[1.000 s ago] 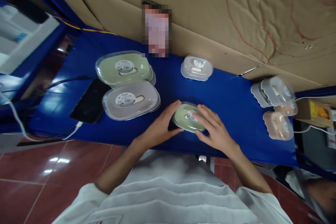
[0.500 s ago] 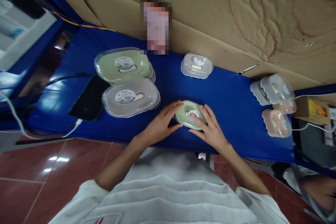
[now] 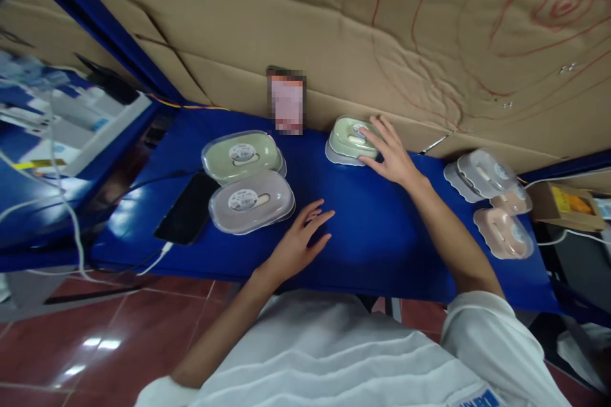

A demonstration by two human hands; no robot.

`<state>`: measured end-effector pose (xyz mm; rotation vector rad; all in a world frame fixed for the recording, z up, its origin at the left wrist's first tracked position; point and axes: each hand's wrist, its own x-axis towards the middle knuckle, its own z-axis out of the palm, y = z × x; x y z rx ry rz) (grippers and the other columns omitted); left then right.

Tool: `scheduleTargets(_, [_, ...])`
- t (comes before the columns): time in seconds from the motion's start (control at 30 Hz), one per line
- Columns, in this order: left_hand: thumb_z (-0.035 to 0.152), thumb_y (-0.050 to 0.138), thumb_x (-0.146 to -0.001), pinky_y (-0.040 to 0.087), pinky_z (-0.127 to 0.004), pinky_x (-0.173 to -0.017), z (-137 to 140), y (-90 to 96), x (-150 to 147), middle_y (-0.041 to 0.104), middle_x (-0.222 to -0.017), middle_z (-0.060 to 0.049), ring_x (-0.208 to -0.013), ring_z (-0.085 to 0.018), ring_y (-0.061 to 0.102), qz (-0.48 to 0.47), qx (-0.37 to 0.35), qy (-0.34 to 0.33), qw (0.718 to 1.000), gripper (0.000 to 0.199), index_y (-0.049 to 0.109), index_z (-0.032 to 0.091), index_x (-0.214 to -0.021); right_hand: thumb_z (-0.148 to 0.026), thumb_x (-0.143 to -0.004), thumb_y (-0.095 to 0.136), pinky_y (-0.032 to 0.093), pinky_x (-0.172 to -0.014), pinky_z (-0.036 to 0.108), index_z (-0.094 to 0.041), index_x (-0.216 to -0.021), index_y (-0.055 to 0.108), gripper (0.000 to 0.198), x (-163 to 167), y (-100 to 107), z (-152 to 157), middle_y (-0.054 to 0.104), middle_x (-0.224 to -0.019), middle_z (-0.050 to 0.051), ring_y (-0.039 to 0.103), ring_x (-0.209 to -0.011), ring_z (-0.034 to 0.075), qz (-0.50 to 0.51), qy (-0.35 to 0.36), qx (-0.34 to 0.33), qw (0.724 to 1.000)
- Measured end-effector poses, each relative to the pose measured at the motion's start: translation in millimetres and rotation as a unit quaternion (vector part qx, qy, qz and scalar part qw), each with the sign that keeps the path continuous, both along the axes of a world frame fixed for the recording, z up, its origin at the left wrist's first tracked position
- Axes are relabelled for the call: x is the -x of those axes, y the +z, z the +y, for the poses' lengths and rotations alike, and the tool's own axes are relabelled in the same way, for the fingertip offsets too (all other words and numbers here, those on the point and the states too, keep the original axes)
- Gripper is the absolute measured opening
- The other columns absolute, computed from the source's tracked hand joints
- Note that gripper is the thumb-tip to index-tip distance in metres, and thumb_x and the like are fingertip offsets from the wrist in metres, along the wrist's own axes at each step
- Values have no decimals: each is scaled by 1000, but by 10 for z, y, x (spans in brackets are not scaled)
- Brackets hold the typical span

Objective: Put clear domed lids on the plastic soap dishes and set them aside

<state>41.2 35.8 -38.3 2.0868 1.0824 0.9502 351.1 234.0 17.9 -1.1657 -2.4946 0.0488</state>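
Note:
A small pale green plastic box (image 3: pixel 347 129) with a clear lid and a round label rests on a pale grey one (image 3: pixel 337 154) near the cardboard wall. My right hand (image 3: pixel 394 156) grips the green box from its right side, thumb at the front edge and fingers over the top and back. Below and to the left, my left hand (image 3: pixel 298 240) hovers over the blue table (image 3: pixel 372 229) with fingers apart and nothing in it. Nearest to it is a large lilac-grey lidded box (image 3: pixel 251 213), with a large green lidded box (image 3: pixel 262 168) just behind.
Grey lidded boxes (image 3: pixel 484 175) and peach ones (image 3: pixel 503 229) stand at the table's right end. A black phone (image 3: pixel 188 210) with a white cable lies on the left. Another phone (image 3: pixel 286 102), its screen blurred out, leans on the cardboard wall (image 3: pixel 334 44).
My right hand has carried the small green box away from me, onto the pale grey box by the wall. My left hand has let go of it and stayed near the front.

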Motion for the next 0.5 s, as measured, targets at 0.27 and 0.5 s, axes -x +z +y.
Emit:
scheduleTargets(0.27, [23,60,-108,59,-50,-115,-28,154,-1,53,-161,-16,-144,-31,61,122,-77,-48,988,41,60,24,-148,-61,-107,49,31,-128,69,-23,-170,37,74,-817,345,-1078,38,-174,18,34,-162,41,-27,-253,-91,963])
scheduleTargets(0.5, [25,59,-107,62,-52,-107,182,325,-143,61,-155,-17,-131,-32,68,174,-133,-88,972,36,67,23,-142,-73,-99,55,38,-112,82,-22,-161,54,81,-2265,-232,-2623,55,-158,32,50,-145,59,-50,-559,-120,819])
